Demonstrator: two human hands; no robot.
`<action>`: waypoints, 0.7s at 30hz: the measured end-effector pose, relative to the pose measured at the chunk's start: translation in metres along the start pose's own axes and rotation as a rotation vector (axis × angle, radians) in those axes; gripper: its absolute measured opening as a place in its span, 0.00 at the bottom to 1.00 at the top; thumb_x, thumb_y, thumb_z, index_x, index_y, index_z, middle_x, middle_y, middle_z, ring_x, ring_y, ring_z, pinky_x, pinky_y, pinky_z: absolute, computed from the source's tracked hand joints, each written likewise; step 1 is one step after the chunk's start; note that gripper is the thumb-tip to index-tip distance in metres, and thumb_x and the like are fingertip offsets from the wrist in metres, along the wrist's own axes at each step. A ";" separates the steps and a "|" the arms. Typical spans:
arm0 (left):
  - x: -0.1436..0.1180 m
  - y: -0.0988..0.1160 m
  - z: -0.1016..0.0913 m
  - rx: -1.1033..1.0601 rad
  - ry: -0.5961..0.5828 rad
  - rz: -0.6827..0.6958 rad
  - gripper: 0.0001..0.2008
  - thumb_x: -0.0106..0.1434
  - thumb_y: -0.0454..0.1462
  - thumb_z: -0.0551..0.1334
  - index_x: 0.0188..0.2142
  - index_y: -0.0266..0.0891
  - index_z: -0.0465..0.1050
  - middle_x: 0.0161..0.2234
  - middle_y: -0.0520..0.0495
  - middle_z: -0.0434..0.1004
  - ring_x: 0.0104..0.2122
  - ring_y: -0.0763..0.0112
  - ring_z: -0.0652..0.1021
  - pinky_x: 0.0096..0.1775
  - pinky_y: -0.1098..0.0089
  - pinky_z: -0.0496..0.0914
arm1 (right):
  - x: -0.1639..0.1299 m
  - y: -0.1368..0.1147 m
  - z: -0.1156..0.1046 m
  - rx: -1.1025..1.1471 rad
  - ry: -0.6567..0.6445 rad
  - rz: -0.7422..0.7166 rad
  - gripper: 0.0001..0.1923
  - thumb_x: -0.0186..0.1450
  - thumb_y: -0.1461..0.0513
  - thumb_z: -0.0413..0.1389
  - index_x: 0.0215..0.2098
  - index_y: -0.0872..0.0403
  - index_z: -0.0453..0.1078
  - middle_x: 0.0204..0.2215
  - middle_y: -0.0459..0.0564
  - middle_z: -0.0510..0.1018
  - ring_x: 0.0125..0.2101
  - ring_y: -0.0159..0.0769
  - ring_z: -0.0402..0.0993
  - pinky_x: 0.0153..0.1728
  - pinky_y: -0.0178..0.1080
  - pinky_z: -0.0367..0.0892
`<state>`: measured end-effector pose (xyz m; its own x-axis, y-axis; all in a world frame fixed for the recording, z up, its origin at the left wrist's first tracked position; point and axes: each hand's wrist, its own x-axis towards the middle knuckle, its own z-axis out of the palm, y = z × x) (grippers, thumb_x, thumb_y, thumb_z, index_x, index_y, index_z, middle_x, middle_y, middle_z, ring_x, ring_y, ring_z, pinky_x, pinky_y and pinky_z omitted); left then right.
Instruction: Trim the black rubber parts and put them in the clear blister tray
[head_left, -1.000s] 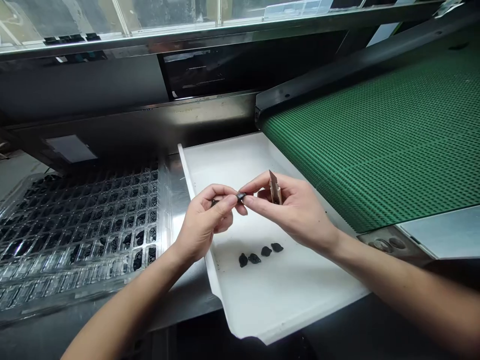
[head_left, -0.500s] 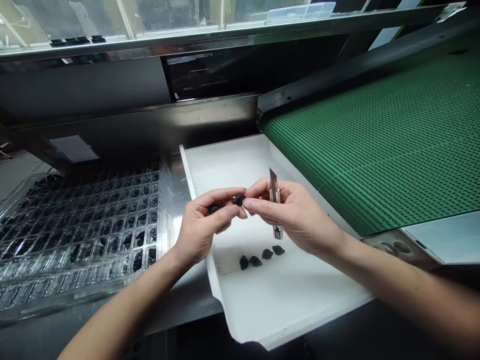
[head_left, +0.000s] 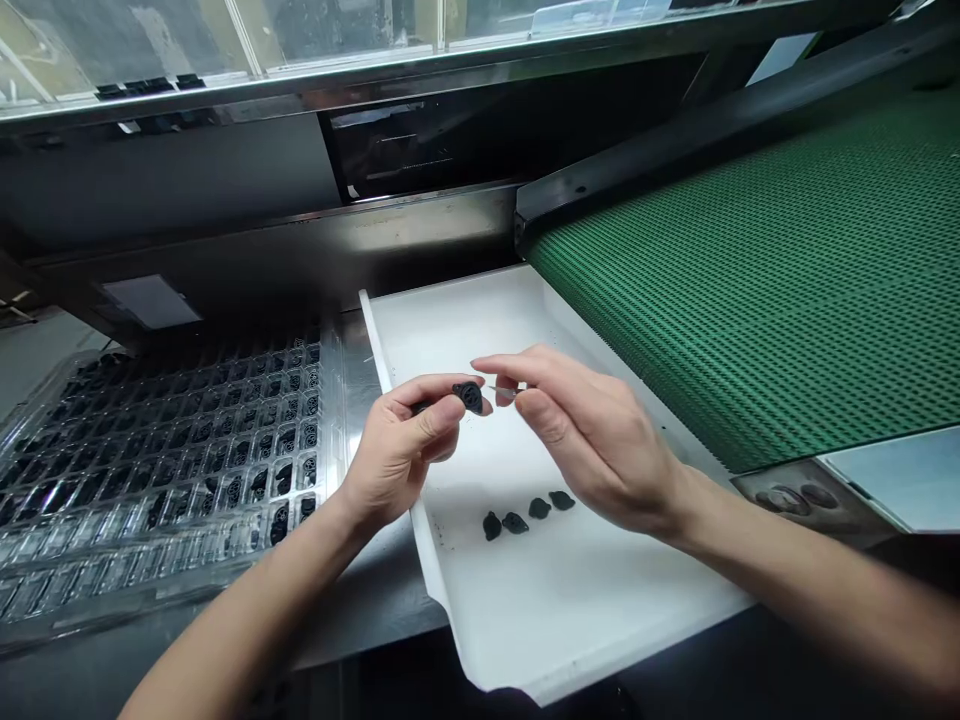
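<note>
White tray [head_left: 465,310] holds four black parts [head_left: 525,515]; left hand [head_left: 401,455] fingers pinch another, right hand [head_left: 592,435] fingers pinch a blade [head_left: 504,391].

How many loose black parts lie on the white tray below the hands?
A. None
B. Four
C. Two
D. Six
B: four black parts lie in a short row on the white tray, below the hands; the left hand pinches a fifth.
</note>
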<state>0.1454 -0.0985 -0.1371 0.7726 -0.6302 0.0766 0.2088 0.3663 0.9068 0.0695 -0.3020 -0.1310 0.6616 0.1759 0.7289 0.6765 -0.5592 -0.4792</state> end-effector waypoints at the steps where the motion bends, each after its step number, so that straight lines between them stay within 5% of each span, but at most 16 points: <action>1: 0.000 0.000 0.000 -0.007 0.001 -0.012 0.14 0.63 0.45 0.80 0.46 0.44 0.89 0.33 0.47 0.77 0.22 0.88 0.61 0.26 0.79 0.53 | 0.001 0.001 0.001 -0.045 0.006 -0.047 0.17 0.84 0.64 0.52 0.65 0.66 0.72 0.49 0.55 0.81 0.46 0.30 0.79 0.48 0.38 0.73; 6: 0.000 0.000 0.000 -0.012 0.028 -0.028 0.15 0.62 0.46 0.81 0.45 0.43 0.89 0.22 0.55 0.61 0.22 0.86 0.59 0.26 0.79 0.54 | 0.002 0.004 0.004 -0.155 0.033 -0.134 0.17 0.80 0.68 0.58 0.65 0.68 0.73 0.56 0.59 0.82 0.58 0.36 0.82 0.59 0.36 0.76; 21: 0.000 -0.001 0.002 -0.019 0.048 0.021 0.14 0.61 0.46 0.82 0.39 0.40 0.88 0.20 0.55 0.60 0.21 0.84 0.60 0.26 0.79 0.55 | 0.004 0.002 0.000 -0.177 0.023 -0.168 0.15 0.78 0.68 0.61 0.62 0.63 0.74 0.55 0.53 0.84 0.51 0.36 0.85 0.52 0.40 0.80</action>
<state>0.1437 -0.1002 -0.1367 0.8047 -0.5889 0.0752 0.2034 0.3925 0.8970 0.0730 -0.3025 -0.1288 0.5358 0.2612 0.8029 0.7081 -0.6571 -0.2587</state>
